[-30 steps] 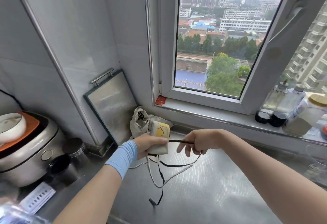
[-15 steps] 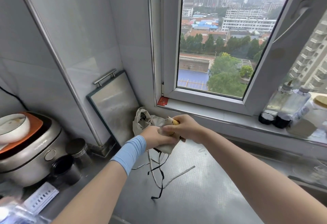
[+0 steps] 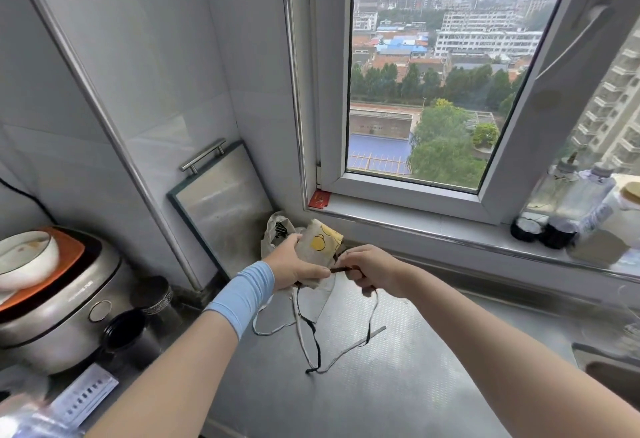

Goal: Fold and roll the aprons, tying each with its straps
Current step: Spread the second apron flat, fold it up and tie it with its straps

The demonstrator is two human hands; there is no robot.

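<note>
Head view: steel bench (image 3: 398,399) below window sill (image 3: 433,226). Left hand (image 3: 294,266) grips rolled apron (image 3: 320,247); right hand (image 3: 372,269) pinches black strap (image 3: 341,269) taut beside it.

At the far middle of the counter (image 3: 398,396), a rolled apron (image 3: 322,247) between left hand (image 3: 294,264) and right hand (image 3: 374,269), with straps (image 3: 351,350) trailing onto the counter nearer. Behind it a bag (image 3: 277,229), and left of that a board (image 3: 225,202) leaning on the wall. Far left, a rice cooker (image 3: 59,316) with a bowl (image 3: 24,257) on top; far right, bottles (image 3: 568,202) on the windowsill (image 3: 433,226).
</note>
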